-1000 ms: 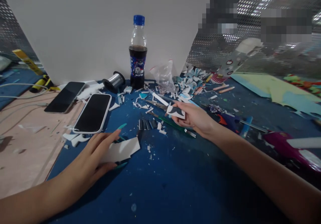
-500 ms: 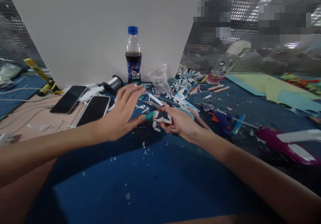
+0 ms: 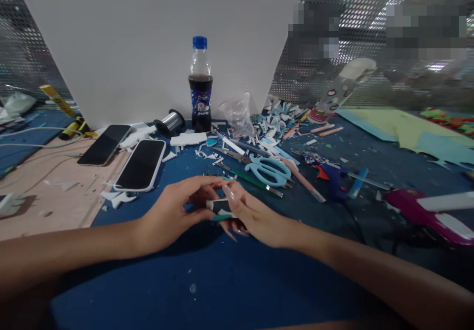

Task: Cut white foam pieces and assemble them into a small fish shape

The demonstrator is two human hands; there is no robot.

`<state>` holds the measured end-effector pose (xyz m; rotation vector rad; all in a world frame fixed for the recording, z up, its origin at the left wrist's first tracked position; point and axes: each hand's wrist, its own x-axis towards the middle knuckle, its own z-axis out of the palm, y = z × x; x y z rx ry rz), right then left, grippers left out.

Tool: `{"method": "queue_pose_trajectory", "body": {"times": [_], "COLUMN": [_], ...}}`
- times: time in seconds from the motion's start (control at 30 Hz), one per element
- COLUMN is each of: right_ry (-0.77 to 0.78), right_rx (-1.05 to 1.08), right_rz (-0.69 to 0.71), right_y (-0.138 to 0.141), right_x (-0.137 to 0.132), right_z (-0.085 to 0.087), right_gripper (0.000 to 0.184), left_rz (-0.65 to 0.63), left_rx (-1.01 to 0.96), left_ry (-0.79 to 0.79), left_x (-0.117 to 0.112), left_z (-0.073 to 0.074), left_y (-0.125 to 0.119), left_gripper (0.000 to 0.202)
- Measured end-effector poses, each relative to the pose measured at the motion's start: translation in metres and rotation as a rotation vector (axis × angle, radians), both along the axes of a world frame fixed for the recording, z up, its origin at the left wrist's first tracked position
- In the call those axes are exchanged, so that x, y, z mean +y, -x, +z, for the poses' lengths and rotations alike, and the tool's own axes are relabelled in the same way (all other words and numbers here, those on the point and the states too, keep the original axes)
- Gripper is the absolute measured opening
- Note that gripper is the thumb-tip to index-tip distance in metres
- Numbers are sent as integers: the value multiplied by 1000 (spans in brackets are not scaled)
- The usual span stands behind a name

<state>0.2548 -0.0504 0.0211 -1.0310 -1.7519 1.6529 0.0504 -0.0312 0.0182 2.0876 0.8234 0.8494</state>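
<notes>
We hold a small black-and-white piece [image 3: 221, 205] between both hands, low over the blue mat [image 3: 222, 285], nearer to us than the scissors. Our left hand [image 3: 174, 214] comes in from the side with its fingers arched and its thumb along the piece's near edge, pinching the left end. Our right hand [image 3: 261, 219] pinches the other end, thumb on top and fingers curled beneath; exactly where some fingertips press is hidden. Just beyond lie the light-blue-handled scissors [image 3: 268, 170], partly open, beside a slim green-handled tool [image 3: 252, 177]. To our left, a white-rimmed smartphone [image 3: 142, 166] rests near a darker smartphone [image 3: 104, 145]. Behind them we see a spool of silvery wire [image 3: 170, 123], a flat white strip [image 3: 188, 139] and an upright Pepsi bottle [image 3: 201, 104]. A clear plastic bag [image 3: 239, 117] sits beside heaped white and blue scraps [image 3: 282, 119].
</notes>
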Motion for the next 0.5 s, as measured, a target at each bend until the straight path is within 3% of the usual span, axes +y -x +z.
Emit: {"method": "queue_pose_trajectory", "body": {"times": [0.1, 0.23, 0.5], "right_ry": [-153, -421, -873], "right_rx": [-60, -172, -437], "right_rz": [-16, -262, -691], "right_y": [-2, -13, -46], "right_x": [3, 22, 67], "right_z": [2, -1, -9], "right_gripper": [50, 40, 15], "left_rz": [14, 50, -197], "left_rx": [30, 178, 196], "left_ry": [-11, -33, 46], "left_x": [-2, -4, -6], "left_z": [-8, -14, -15], "left_y": [11, 29, 47], "left_gripper": [40, 48, 43]}}
